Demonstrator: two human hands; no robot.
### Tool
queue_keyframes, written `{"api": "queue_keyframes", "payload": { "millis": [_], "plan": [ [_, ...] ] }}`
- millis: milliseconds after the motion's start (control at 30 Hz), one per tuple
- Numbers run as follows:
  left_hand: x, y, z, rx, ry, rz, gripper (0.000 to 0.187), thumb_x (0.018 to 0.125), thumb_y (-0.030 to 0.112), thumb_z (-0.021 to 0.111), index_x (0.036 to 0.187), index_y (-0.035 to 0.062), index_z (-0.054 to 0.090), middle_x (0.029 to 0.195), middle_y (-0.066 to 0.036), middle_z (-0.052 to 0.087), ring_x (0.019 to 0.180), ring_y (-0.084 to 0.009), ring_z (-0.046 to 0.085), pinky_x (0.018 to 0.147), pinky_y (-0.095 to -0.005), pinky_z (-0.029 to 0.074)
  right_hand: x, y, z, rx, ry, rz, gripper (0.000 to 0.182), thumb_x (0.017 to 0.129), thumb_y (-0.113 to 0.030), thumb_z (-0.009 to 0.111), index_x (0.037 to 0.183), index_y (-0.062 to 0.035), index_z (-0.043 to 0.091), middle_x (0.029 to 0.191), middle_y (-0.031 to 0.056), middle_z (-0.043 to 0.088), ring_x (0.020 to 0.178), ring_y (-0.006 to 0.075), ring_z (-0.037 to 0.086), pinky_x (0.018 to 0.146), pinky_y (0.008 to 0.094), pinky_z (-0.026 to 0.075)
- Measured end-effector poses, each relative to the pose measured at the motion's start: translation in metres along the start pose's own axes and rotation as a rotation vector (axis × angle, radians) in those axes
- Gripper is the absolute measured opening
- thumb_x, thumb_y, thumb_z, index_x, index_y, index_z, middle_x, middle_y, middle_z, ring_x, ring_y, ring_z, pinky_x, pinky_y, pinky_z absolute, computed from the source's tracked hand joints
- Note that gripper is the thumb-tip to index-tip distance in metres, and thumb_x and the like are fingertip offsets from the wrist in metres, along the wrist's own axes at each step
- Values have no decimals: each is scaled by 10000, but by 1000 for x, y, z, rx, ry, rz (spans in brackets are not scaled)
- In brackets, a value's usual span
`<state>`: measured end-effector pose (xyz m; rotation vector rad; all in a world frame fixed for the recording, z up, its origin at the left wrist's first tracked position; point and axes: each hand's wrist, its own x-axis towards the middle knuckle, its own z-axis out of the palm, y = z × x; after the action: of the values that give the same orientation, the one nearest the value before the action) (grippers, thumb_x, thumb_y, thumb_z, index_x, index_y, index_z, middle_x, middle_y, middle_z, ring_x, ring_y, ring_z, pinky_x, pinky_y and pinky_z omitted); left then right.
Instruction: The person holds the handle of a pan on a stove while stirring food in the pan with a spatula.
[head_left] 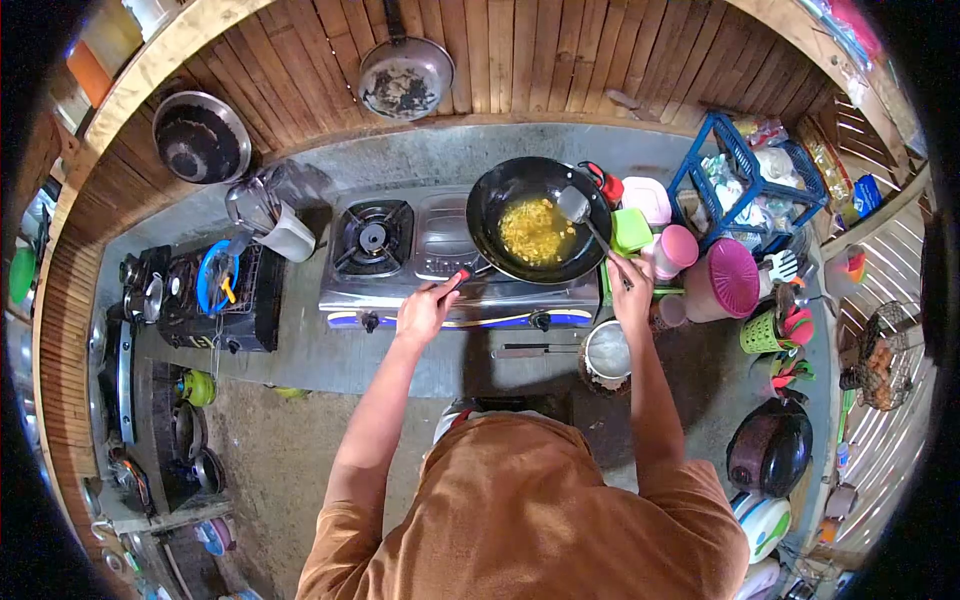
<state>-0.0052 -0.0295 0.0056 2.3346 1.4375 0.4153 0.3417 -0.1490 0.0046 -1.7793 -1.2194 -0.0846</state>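
Observation:
A black wok (488, 215) sits on the right burner of the two-burner gas stove (440, 300). Yellowish chopped food (535, 230) lies in oil at its bottom. My left hand (425, 308) is closed around the wok's handle, whose red end shows at the fingers. In my right hand (630, 285) is the handle of a spatula (574, 205). The spatula's grey blade rests inside the wok, at the right of the food. The left burner (372, 238) carries no pan.
Right of the wok stand a green container (630, 231), pink-lidded jars (676, 247) and a blue basket (760, 190). A white-topped pot (608, 352) and a knife (535, 350) are near the counter's front. Pans (405, 80) hang behind; another stove (220, 300) stands left.

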Motion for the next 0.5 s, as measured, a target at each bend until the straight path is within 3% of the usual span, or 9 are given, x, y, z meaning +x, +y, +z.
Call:
{"api": "queue_keyframes", "payload": {
  "millis": [200,333,400,500],
  "plan": [
    [0,1,-5,10,-33,35,372,894,351,612,1266,343,593,997,-154,652,863,-364,652,751,-473,524,-1,5,20,297,-73,165,193,868,-222,689,1012,-102,738,925,149,677,885,262,587,847,366,446],
    [4,-8,2,9,-40,97,380,899,328,608,1278,324,584,1002,-175,654,864,-370,652,752,-474,526,-2,-3,26,623,-220,396,258,926,-208,634,1092,-17,689,987,127,702,939,178,663,856,292,499],
    [4,-8,1,5,-41,81,380,900,300,620,1275,352,584,1018,-172,659,890,-373,645,774,-457,525,-1,-9,20,592,-236,362,294,948,-212,608,1131,12,660,1018,104,698,973,162,668,864,266,509],
    [3,-9,5,-12,-25,92,386,897,296,626,1276,353,581,1016,-173,660,896,-377,642,786,-457,525,-1,-11,10,610,-180,356,266,920,-217,645,1107,-32,688,999,102,691,963,183,652,861,295,496]
  ]
}}
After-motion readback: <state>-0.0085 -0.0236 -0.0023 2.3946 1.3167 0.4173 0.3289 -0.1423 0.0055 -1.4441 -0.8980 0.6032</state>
